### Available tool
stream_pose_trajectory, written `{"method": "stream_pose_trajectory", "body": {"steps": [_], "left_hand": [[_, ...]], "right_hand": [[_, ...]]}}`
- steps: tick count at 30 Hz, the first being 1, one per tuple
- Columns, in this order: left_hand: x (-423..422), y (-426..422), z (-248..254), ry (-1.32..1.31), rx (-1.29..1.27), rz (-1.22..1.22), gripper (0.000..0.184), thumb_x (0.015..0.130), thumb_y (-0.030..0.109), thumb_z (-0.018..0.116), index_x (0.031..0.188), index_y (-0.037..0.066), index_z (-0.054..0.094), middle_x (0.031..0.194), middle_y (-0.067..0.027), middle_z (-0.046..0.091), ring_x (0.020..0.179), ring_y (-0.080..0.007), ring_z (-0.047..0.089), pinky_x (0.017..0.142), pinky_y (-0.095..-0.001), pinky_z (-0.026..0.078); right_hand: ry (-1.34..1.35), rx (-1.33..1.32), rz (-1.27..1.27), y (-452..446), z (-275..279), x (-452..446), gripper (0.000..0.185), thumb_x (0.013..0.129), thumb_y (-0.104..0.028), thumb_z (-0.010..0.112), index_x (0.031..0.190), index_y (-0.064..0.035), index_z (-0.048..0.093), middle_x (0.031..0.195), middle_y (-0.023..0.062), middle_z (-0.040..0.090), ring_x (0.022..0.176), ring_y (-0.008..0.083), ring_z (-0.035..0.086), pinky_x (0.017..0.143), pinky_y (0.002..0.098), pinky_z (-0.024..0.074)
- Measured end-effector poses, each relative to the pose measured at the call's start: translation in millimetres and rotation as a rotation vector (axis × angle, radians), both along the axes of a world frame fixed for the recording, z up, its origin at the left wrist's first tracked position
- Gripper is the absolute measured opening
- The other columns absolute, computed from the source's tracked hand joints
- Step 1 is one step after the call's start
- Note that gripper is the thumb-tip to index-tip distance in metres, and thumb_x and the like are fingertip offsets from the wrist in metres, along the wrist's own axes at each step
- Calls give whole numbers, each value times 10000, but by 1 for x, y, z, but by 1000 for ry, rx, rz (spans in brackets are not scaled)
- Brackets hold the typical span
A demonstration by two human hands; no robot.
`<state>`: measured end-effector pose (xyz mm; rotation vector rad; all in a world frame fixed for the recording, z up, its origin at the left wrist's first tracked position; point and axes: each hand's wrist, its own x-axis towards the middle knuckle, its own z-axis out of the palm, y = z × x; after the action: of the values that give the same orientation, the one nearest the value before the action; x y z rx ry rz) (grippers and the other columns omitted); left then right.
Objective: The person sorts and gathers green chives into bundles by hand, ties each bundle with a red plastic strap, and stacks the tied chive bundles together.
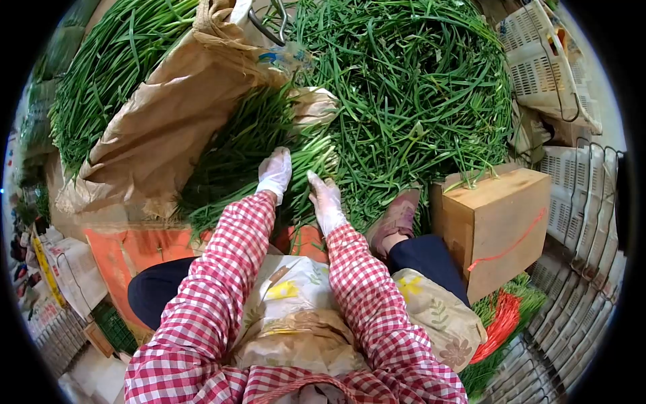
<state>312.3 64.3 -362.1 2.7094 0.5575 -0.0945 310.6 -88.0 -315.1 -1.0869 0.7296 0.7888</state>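
Both my hands wear thin white gloves. A bunch of garlic chives (pixel 315 158) lies between them, its pale stem ends pointing up and to the right. My left hand (pixel 274 174) is at the left side of this bunch, its fingers held together and bent over the leaves; the fingertips are partly hidden. At the bunch's lower right is my right hand (pixel 326 202), thumb and fingers apart, touching or very near the stems. Beyond the hands spreads a large heap of loose chives (pixel 417 87).
A tan sack cloth (pixel 161 128) borders the left, with more chives (pixel 121 67) behind it. Right of my shoe (pixel 397 219) stands a wooden box (pixel 508 229). Red ties (pixel 498 323) lie by my knee. White plastic crates (pixel 538 60) line the right.
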Motion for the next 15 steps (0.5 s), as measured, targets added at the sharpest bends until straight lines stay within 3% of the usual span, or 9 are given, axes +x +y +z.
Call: {"method": "stream_pose_trajectory", "body": {"steps": [2, 4, 5, 6, 8, 9, 12, 14, 15], "left_hand": [[-5, -19, 43, 81, -181, 145, 349, 943, 366, 343, 1008, 106, 568, 789, -182, 641, 709, -379, 616, 653, -473, 485], [-30, -40, 51, -122, -172, 96, 361, 940, 361, 363, 1123, 121, 561, 778, -179, 642, 712, -367, 617, 654, -460, 485], [-44, -52, 61, -4, -237, 110, 349, 933, 352, 400, 1144, 127, 564, 812, -187, 639, 753, -363, 617, 684, -445, 483], [-57, -63, 79, 119, -302, 123, 344, 927, 344, 437, 1166, 133, 566, 846, -194, 637, 795, -358, 616, 715, -431, 480], [-92, -77, 58, -69, -333, 81, 356, 901, 321, 465, 1206, 154, 544, 732, -165, 634, 644, -334, 609, 603, -424, 481], [-97, -79, 62, 4, -313, 35, 357, 895, 320, 475, 1205, 158, 548, 713, -163, 630, 627, -330, 608, 591, -424, 480], [-86, -79, 93, 159, -300, -1, 317, 866, 309, 545, 1138, 160, 614, 713, -149, 642, 614, -316, 620, 589, -418, 495], [-70, -74, 96, -467, -476, 43, 293, 863, 169, 588, 1148, 103, 609, 794, -150, 658, 635, -268, 632, 556, -362, 487], [-58, -66, 96, -422, -589, 186, 269, 855, 155, 592, 1116, 100, 622, 844, -141, 660, 702, -275, 635, 636, -355, 498]], "right_hand": [[82, -126, -76, -3, 8, -5, 586, 770, -245, 731, 1230, -16, 449, 1147, 64, 565, 1081, 162, 497, 954, 393, 358], [-40, 187, -57, -14, 17, -17, 571, 775, -222, 730, 1239, -17, 467, 1129, 43, 576, 1029, 142, 526, 912, 322, 396], [-174, 157, -151, -9, 5, -34, 548, 772, -196, 736, 1234, -34, 491, 1110, 21, 579, 975, 133, 543, 874, 266, 415], [-222, 149, -280, -4, 17, -45, 664, 739, -154, 770, 1291, -27, 424, 1174, 27, 534, 1019, 134, 514, 909, 273, 397], [-241, 20, -396, -3, 10, -60, 660, 724, -120, 778, 1285, -48, 438, 1169, 25, 539, 1014, 134, 517, 913, 271, 393], [-221, -7, -394, -7, 4, -65, 641, 736, -111, 762, 1285, -47, 436, 1173, 30, 540, 1015, 139, 517, 916, 275, 390], [-21, 72, -410, -24, -7, -69, 651, 690, -201, 792, 1230, -31, 471, 1149, 38, 551, 1020, 145, 510, 919, 288, 371], [5, 42, -382, -29, -14, -67, 754, 629, -266, 832, 1229, -7, 458, 1162, 64, 540, 1076, 164, 474, 958, 319, 329], [3, 57, -362, -31, -15, -63, 782, 625, -278, 834, 1242, 0, 442, 1176, 71, 531, 1089, 168, 466, 967, 320, 320]]}}
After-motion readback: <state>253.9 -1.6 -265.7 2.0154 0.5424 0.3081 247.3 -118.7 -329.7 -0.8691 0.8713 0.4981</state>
